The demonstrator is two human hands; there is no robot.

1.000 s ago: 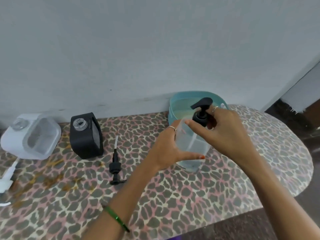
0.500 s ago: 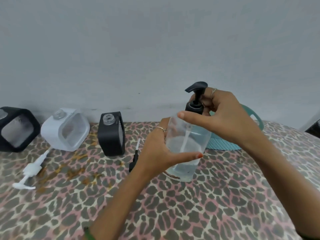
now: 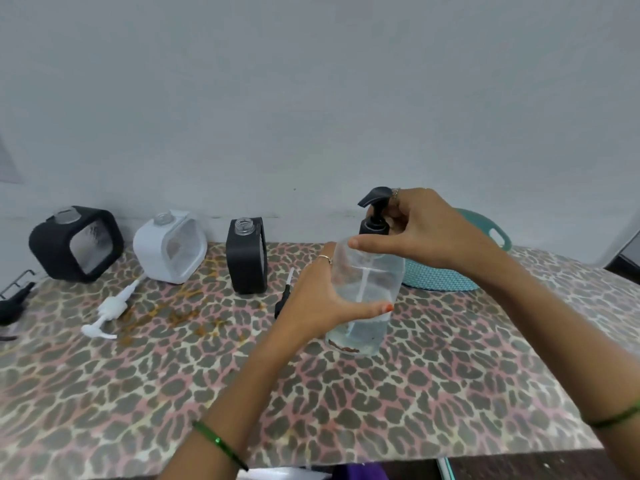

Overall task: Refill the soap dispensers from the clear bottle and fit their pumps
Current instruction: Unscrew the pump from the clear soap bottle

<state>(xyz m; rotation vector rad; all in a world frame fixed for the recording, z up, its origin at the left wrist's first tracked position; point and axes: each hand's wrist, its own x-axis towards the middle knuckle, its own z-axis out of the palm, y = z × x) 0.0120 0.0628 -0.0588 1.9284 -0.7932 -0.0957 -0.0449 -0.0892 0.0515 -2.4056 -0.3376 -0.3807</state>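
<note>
A clear bottle (image 3: 363, 306) partly filled with clear liquid stands on the table, a black pump (image 3: 375, 216) in its neck. My left hand (image 3: 318, 299) grips the bottle's body. My right hand (image 3: 415, 230) holds the black pump's collar from the right. Along the wall stand three open-necked dispensers: a black one (image 3: 76, 244) at far left, a white one (image 3: 169, 247), and a narrow black one (image 3: 246, 261). A white pump (image 3: 110, 306) lies loose before the white dispenser. A black pump (image 3: 284, 296) lies beside my left hand.
The table (image 3: 450, 393) wears a leopard-print cloth with brownish stains near the white pump. A teal basin (image 3: 446, 278) sits behind my right arm. Another black pump (image 3: 14, 303) lies at the far left edge. A grey wall rises behind.
The view has swung left, bringing the far-left black dispenser and pump into sight. Both hands stay on the clear bottle and its pump.
</note>
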